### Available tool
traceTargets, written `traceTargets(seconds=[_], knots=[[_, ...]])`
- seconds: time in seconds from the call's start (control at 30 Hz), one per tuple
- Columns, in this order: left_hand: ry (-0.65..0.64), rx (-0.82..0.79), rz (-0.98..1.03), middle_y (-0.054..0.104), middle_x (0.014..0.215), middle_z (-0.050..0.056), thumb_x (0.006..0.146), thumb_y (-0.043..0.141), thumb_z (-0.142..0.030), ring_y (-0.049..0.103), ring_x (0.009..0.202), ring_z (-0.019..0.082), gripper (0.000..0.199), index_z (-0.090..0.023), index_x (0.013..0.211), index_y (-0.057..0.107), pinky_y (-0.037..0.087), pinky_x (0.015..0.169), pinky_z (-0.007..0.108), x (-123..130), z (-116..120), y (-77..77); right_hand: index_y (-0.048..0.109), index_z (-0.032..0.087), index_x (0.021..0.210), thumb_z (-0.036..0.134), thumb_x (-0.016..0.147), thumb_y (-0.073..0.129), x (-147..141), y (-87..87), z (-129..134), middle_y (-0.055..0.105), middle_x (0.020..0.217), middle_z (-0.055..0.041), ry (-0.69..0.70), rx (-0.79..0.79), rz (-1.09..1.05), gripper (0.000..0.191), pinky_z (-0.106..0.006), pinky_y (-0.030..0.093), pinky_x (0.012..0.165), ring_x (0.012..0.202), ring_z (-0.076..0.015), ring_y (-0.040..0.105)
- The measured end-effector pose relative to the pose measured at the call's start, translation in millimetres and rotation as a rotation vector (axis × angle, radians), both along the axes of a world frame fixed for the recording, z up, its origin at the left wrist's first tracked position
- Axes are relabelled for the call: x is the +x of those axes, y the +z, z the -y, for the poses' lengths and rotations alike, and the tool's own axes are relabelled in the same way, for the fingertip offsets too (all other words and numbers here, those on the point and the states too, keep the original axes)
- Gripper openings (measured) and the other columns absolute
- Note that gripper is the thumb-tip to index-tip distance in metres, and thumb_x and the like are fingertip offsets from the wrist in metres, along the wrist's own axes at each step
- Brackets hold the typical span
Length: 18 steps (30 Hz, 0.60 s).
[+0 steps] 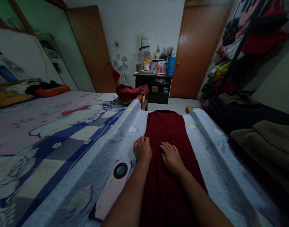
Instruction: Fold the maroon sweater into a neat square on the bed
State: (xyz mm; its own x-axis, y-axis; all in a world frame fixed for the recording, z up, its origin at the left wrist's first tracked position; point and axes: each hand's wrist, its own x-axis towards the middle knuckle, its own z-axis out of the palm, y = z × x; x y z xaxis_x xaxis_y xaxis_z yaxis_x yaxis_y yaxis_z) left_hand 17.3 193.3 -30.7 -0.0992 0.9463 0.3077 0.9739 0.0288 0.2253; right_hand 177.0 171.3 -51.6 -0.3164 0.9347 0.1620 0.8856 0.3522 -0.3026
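Note:
A dark red garment (167, 126), apparently a long-sleeved top, lies lengthwise in front of me in a narrow folded strip. One layer's edge runs down its middle. At its left edge is my left hand (143, 149), its fingers curled in on the cloth; the thumb is hidden. My right hand (172, 157) lies palm down on the garment, fingers stretched out and slightly apart. Left of my left forearm, a pink phone (113, 192) with a round dark camera ring rests on the pale bedding (212, 170).
Folded dark and brown clothes (264, 138) are piled on the right. A patterned bed (71, 126) spreads to the left, with a reddish cloth bundle (131, 92) at its far end. Beyond stand a fan (121, 63), a dark cabinet (152, 91) and wooden doors (194, 50).

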Motion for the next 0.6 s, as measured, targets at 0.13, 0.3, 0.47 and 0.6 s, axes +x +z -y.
traceTargets(seconds=[0.13, 0.3, 0.47, 0.6], knots=[[-0.159, 0.012, 0.035, 0.061, 0.110, 0.007, 0.089, 0.040, -0.010, 0.054, 0.102, 0.020, 0.031, -0.022, 0.107, 0.062, 0.041, 0.093, 0.033, 2, -3, -0.8, 0.049, 0.023, 0.136, 0.024, 0.091, 0.038, 0, -1.0, 0, 0.041, 0.148, -0.0043, 0.005, 0.013, 0.000, 0.046, -0.046, 0.018, 0.114, 0.138, -0.0218, 0.031], [-0.301, -0.097, 0.008, 0.062, 0.123, 0.009, 0.091, 0.035, -0.010, 0.056, 0.112, 0.018, 0.038, -0.017, 0.120, 0.059, 0.041, 0.097, 0.030, 11, 0, -12.5, 0.048, 0.022, 0.136, 0.023, 0.091, 0.038, 0, -3.5, -1, 0.042, 0.147, -0.0043, 0.003, 0.022, 0.005, 0.047, -0.044, 0.018, 0.114, 0.138, -0.0211, 0.031], [-0.266, -0.116, -0.048, 0.049, 0.143, 0.010, 0.094, 0.036, -0.019, 0.043, 0.131, 0.022, 0.042, -0.014, 0.133, 0.050, 0.036, 0.107, 0.037, 15, 9, -21.7, 0.049, 0.021, 0.136, 0.022, 0.090, 0.039, 0, -3.0, -2, 0.043, 0.147, -0.0038, 0.001, 0.011, -0.006, 0.047, -0.044, 0.018, 0.114, 0.138, -0.0210, 0.032], [-0.226, -0.114, -0.066, 0.040, 0.149, 0.006, 0.095, 0.036, -0.030, 0.034, 0.138, 0.024, 0.046, -0.019, 0.139, 0.045, 0.029, 0.111, 0.043, 16, 12, -25.0, 0.049, 0.022, 0.135, 0.022, 0.090, 0.039, -1, 0.2, 0, 0.043, 0.147, -0.0047, -0.005, 0.014, -0.010, 0.046, -0.044, 0.019, 0.114, 0.138, -0.0210, 0.033]])
